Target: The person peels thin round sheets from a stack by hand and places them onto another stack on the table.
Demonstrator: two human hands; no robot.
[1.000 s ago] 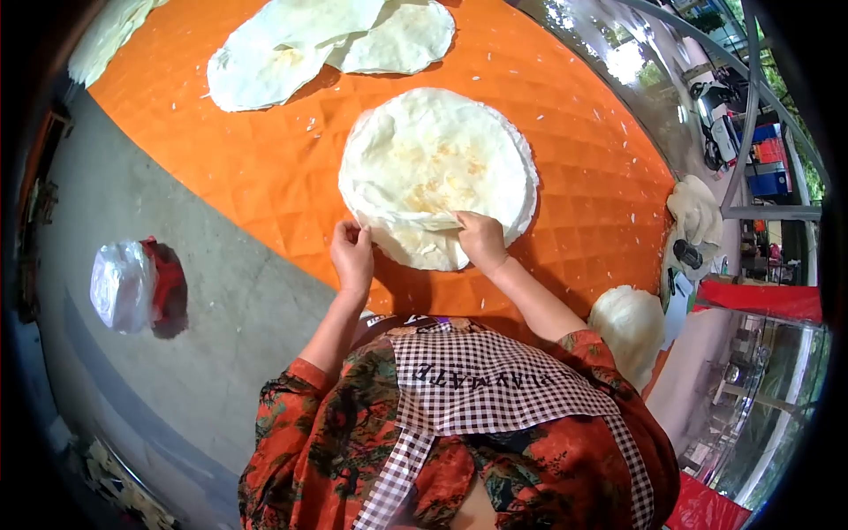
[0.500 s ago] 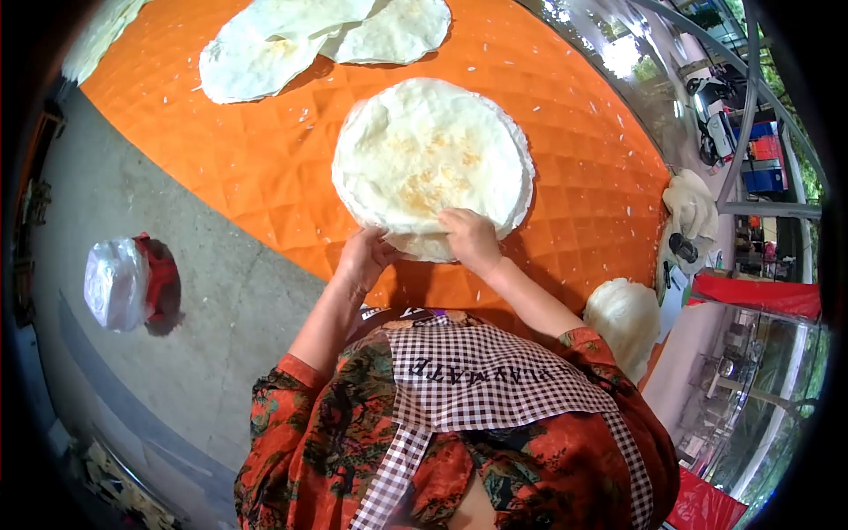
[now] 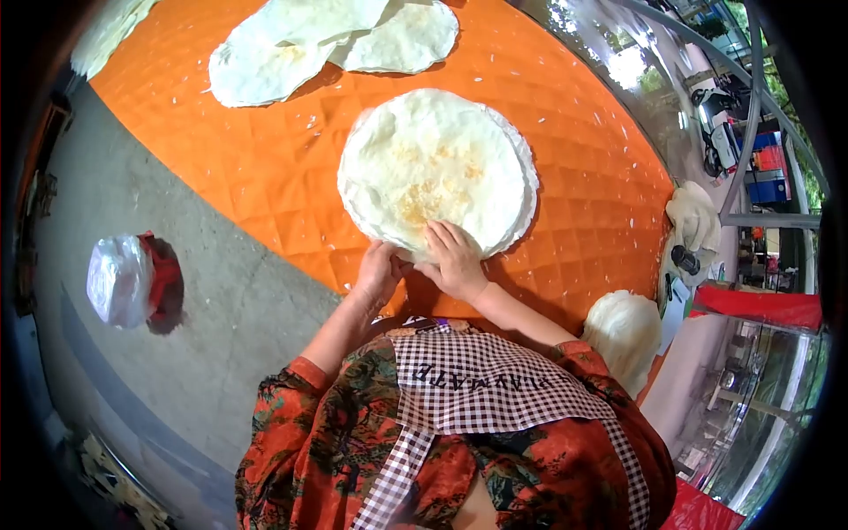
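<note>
A stack of thin, round flatbreads (image 3: 433, 168), pale with browned spots in the middle, lies flat on the orange quilted cloth. My left hand (image 3: 382, 272) is at the near edge of the stack, its fingers closed on the rim of the flatbread; the fingertips are partly hidden. My right hand (image 3: 455, 261) rests on the near part of the top flatbread, fingers stretched out over its surface and thumb pointing toward my left hand. Lower layers show along the right side of the stack.
More flatbreads (image 3: 300, 44) overlap at the far side of the orange cloth (image 3: 247, 168). Another pale pile (image 3: 623, 340) is near my right elbow. A red stool (image 3: 163, 281) with a plastic-wrapped bundle (image 3: 117, 281) stands on the grey floor to the left.
My right hand has gone from pinching the near edge to lying with fingers spread on top. My left hand stays at the rim. The view has shifted slightly.
</note>
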